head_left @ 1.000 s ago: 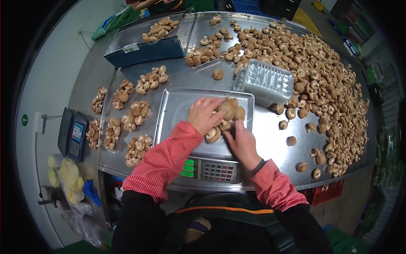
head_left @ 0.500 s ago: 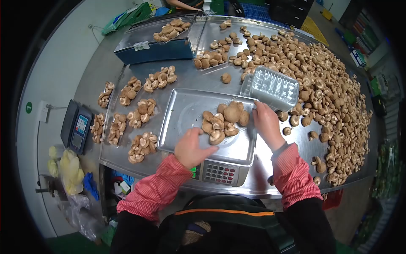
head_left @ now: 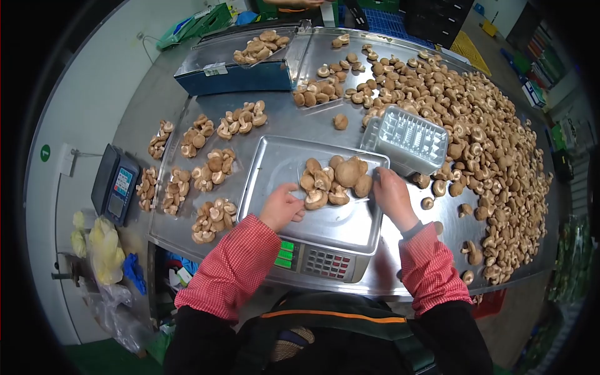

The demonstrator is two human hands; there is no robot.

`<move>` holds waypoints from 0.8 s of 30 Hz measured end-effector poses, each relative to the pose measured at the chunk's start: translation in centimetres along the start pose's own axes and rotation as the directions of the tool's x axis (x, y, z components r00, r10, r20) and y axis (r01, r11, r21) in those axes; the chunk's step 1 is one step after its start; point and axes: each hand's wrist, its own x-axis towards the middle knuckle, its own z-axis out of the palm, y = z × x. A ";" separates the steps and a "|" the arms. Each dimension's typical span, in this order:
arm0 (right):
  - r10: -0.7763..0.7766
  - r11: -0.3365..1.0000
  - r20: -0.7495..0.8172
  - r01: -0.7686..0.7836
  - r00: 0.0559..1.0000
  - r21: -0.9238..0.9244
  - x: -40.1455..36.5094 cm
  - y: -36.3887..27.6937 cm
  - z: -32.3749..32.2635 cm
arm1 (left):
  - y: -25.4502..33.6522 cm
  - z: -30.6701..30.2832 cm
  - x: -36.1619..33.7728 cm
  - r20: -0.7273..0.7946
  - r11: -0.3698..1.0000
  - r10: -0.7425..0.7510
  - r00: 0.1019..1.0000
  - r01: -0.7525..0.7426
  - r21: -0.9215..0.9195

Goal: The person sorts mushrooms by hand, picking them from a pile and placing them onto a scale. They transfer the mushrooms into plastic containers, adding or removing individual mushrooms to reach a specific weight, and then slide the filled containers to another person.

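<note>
Shiny metal forms the worktop (head_left: 300, 122) in the head view, with a big heap of mushrooms (head_left: 481, 137) spreading towards its right edge. Mushroom portions (head_left: 214, 217) lie in groups near its left edge, and a blue box (head_left: 237, 78) topped with more mushrooms stands by the far left corner. At the middle of the near edge sits a weighing scale (head_left: 328, 265); on its metal pan (head_left: 269, 165) is a cluster of mushrooms (head_left: 347, 172), right of the pan's centre. Left hand (head_left: 282, 206) and right hand (head_left: 395, 197) flank this cluster, the left's fingers curled, the right's bent at its side; whether either grips a tray rim, I cannot tell, as clear plastic barely shows. Transparent containers (head_left: 409, 140) are stacked just beyond the right hand.
</note>
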 end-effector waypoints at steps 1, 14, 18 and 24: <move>0.022 1.000 0.028 -0.022 0.999 -0.006 0.1 -0.1 0.0 | -0.2 -0.1 0.7 0.034 1.000 -0.014 0.999 0.014 0.010; 0.132 0.905 0.237 -0.215 0.962 0.367 5.8 -4.8 -2.1 | 3.3 -4.9 2.9 0.048 0.932 0.032 0.998 -0.012 -0.361; 0.001 0.965 0.116 -0.032 0.993 0.262 11.6 -3.7 0.0 | 5.0 -9.5 6.8 0.042 0.926 0.107 0.993 -0.084 -0.368; 0.020 0.967 0.255 0.046 0.967 -0.250 19.9 -1.0 6.7 | 7.3 -15.6 14.5 0.020 0.950 0.175 0.984 -0.164 -0.266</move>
